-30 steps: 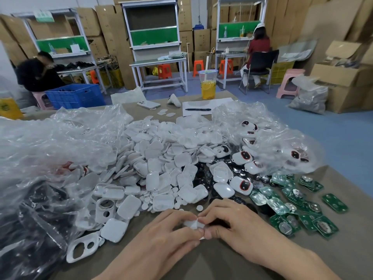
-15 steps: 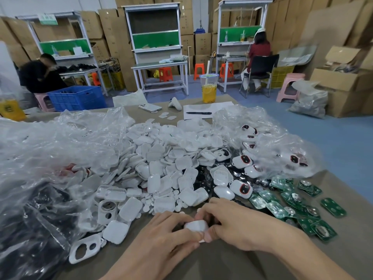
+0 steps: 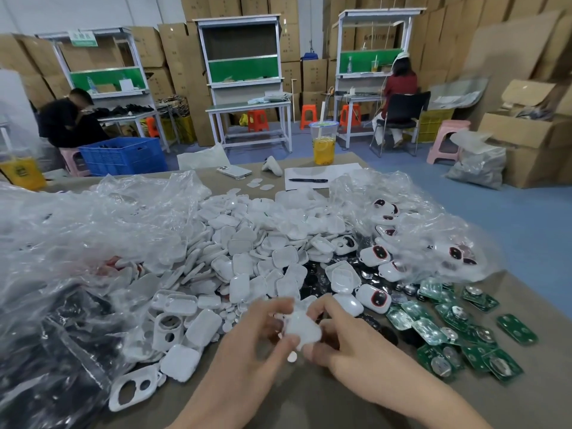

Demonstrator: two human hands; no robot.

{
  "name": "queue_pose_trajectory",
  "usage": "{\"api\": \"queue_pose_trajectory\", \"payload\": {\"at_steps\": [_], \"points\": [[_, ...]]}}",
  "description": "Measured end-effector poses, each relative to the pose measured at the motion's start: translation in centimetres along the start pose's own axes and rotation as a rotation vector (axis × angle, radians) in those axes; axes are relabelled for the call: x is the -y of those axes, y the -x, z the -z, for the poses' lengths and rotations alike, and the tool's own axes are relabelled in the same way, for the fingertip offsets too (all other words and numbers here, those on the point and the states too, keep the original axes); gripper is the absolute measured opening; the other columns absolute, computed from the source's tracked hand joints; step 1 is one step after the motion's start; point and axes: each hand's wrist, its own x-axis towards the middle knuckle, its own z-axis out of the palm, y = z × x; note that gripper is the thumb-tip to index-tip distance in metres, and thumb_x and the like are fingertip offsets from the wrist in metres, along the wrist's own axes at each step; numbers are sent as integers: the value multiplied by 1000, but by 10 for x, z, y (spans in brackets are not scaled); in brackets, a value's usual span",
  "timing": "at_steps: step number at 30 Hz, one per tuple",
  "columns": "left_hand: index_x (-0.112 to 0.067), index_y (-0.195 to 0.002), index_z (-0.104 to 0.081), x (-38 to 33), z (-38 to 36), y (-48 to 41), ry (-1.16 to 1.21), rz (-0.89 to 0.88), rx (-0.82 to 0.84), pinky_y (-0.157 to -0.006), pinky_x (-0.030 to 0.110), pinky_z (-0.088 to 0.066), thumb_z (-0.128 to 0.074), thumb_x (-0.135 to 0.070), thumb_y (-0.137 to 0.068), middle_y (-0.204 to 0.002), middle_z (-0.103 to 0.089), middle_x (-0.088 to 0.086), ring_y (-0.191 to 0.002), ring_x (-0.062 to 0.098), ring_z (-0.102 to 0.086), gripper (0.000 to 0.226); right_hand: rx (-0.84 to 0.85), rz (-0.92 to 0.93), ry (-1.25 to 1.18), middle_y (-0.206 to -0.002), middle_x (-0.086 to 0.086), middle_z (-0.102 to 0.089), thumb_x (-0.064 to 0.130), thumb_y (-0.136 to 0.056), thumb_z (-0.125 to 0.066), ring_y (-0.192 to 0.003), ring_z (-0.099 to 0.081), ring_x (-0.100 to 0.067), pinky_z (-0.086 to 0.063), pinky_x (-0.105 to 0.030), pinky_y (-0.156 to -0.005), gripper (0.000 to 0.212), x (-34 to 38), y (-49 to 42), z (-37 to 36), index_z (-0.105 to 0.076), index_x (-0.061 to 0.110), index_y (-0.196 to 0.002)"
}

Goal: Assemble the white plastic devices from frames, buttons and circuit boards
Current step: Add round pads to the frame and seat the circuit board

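As each grip, left hand (image 3: 257, 345) and right hand (image 3: 353, 339), pinches its rim, the small white rounded plastic shell (image 3: 301, 331) hovers just in front of the heap of white plastic covers (image 3: 247, 252); seemingly light, stiff, slick, best taken edgewise.

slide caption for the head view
Left hand and right hand grip a white shell before a pile of white parts, green boards to the right.

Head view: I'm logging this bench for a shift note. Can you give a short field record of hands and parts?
left hand: pinches the white plastic piece, blurred
right hand: grips the same piece
circuit boards: green, scattered right of the hands
white covers: heaped beyond the hands
empty frame: near left, two holes
assembled units: between covers and boards
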Motion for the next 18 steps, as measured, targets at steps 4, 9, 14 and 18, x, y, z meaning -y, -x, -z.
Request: {"api": "queue_pose_trajectory", "payload": {"at_steps": [4,9,14,18], "points": [[-44,-104,-67,-8,-9,-24,248,185,-134,-71,10,-49,-71,-22,-91,-95,-73,-14,-84,5,-71,26,-67,-11,-471,-78,0,-73,39,-85,-66,-74,-63,-9,-48,-30,-77,26,-1,-18,-4,-49,36,-105],[-38,-111,-65,0,-17,-37,313,223,-115,-72,13,-51,-66,-50,-87,-92,-76,-8,-83,7,-71,27,-144,-25,-642,-72,-5,-71,44,-82,-72,-63,-56,-11,-46,-18,-63,46,-4,-34,-7,-54,15,-113],[-62,-95,-64,4,-19,-39,289,183,-72,-58,15,-49,-58,-49,-88,-68,-67,-6,-60,2,-60,16,-144,-19,-661,-74,-12,-73,17,-100,-60,-63,-58,-15,-46,-21,-62,15,-16,-39,-10,-53,8,-110],[-51,-99,-64,4,-18,-37,248,171,-79,-58,10,-44,-58,-51,-96,-65,-66,-7,-61,-2,-58,7,-159,9,-652,-73,-11,-72,14,-101,-57,-64,-60,-14,-47,-21,-63,10,-14,-39,-14,-53,7,-108]]}}
